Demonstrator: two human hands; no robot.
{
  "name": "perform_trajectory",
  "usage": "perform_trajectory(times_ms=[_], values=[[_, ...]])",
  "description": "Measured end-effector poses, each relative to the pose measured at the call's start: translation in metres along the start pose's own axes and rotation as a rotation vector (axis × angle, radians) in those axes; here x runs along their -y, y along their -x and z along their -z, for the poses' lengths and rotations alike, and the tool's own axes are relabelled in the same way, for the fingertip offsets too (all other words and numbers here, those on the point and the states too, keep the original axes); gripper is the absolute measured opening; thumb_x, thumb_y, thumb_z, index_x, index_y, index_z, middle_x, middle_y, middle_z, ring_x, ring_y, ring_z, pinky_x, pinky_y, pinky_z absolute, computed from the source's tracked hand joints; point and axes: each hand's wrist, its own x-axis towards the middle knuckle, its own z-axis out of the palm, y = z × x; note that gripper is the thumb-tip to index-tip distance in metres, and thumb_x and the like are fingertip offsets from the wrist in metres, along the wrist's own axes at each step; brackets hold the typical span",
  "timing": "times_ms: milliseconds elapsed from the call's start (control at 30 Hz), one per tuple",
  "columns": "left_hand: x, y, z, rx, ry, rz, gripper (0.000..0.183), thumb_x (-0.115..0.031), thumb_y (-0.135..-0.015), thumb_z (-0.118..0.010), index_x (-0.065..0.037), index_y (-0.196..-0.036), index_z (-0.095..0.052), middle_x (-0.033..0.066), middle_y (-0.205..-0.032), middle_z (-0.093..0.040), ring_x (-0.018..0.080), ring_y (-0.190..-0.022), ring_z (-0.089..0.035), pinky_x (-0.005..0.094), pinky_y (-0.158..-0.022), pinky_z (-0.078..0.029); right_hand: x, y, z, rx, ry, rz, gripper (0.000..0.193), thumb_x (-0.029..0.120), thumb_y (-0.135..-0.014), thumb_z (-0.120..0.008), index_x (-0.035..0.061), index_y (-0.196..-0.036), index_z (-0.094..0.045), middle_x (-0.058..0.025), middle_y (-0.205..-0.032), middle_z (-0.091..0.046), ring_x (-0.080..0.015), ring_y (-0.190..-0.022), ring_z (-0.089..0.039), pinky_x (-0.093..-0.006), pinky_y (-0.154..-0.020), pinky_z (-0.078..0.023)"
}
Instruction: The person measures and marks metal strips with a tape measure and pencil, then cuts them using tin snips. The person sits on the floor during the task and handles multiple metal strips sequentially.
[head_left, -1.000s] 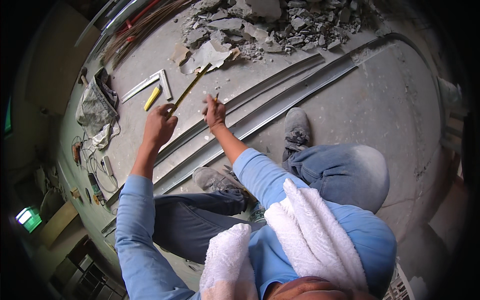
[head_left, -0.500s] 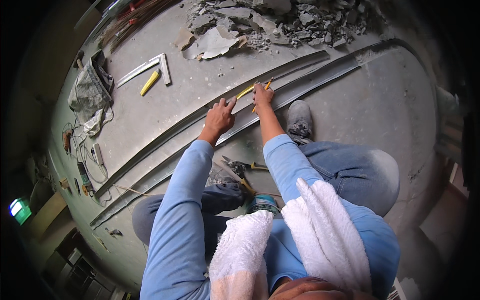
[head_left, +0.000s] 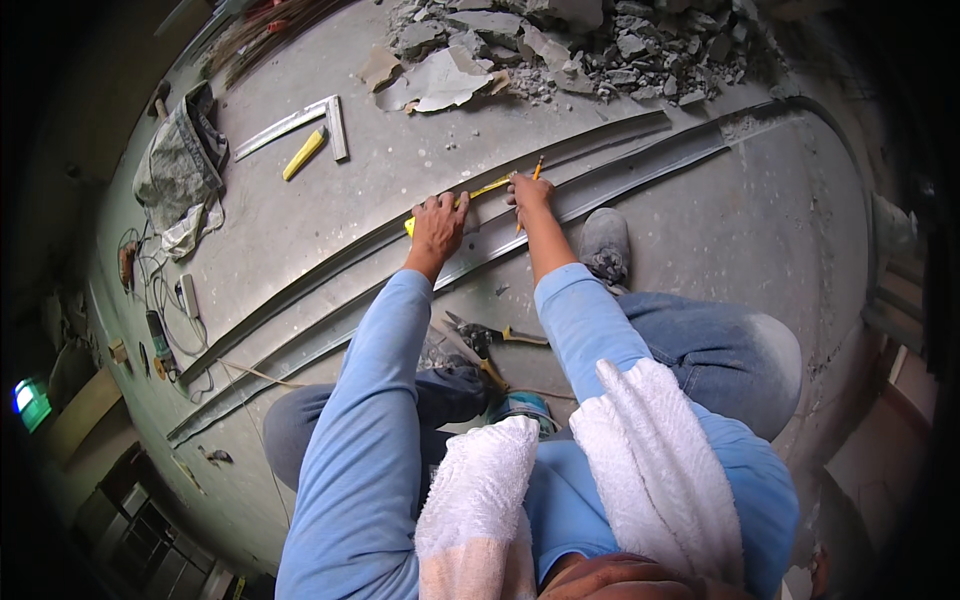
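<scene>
Now the left hand [head_left: 437, 226] presses a thin yellow measuring tape [head_left: 478, 192] flat on the long grey metal channel [head_left: 560, 195]; the right hand [head_left: 527, 190], beside it, pinches a pencil [head_left: 537, 170]. Tape probably light, springy; pin it flat.

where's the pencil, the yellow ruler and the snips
pencil [head_left: 536, 170], head view, on its shaft above the right hand
yellow ruler [head_left: 487, 188], head view, strip between the hands
snips [head_left: 480, 333], head view, near the pivot

The person wears a long-sleeved light-blue shirt [head_left: 380, 440], blue jeans [head_left: 720, 350], a grey dusty shoe [head_left: 604, 243] (upper centre) and a white towel [head_left: 650, 460] around the neck.
</scene>
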Motion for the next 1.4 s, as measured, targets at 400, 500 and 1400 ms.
perform_trajectory(times_ms=[400,500,1400], values=[[-0.01,0.0,-0.004,0.03,-0.128,0.043,0.051,-0.022,-0.096,-0.052,-0.024,-0.147,-0.048,0.0061,-0.12,-0.058,0.0264,-0.11,-0.058,0.049,-0.085,-0.046,0.005,-0.004,-0.002,0.025,0.018,-0.033,0.014,0.005,-0.088,-0.07,-0.0065,-0.093,-0.064,-0.0123,-0.077,-0.065,-0.0202,-0.054,-0.061,-0.0304,-0.046,-0.053],[-0.013,-0.001,-0.007,0.02,-0.132,0.065,0.05,-0.022,-0.097,-0.052,-0.024,-0.147,-0.048,0.0065,-0.121,-0.057,0.0267,-0.11,-0.058,0.0499,-0.084,-0.046,0.007,-0.004,-0.002,0.038,0.02,-0.038,0.014,0.006,-0.089,-0.069,-0.0066,-0.094,-0.064,-0.0126,-0.078,-0.066,-0.0202,-0.057,-0.062,-0.0306,-0.046,-0.053],[-0.012,-0.01,-0.028,0.035,-0.108,0.053,0.046,-0.023,-0.098,-0.049,-0.019,-0.144,-0.05,0.008,-0.119,-0.056,0.0297,-0.109,-0.056,0.055,-0.081,-0.043,0.028,-0.009,0.044,-0.224,0.239,0.855,0.044,0.039,-0.102,-0.048,0.0019,-0.085,-0.066,-0.0155,-0.077,-0.069,-0.0291,-0.069,-0.068,-0.0394,-0.062,-0.052]])
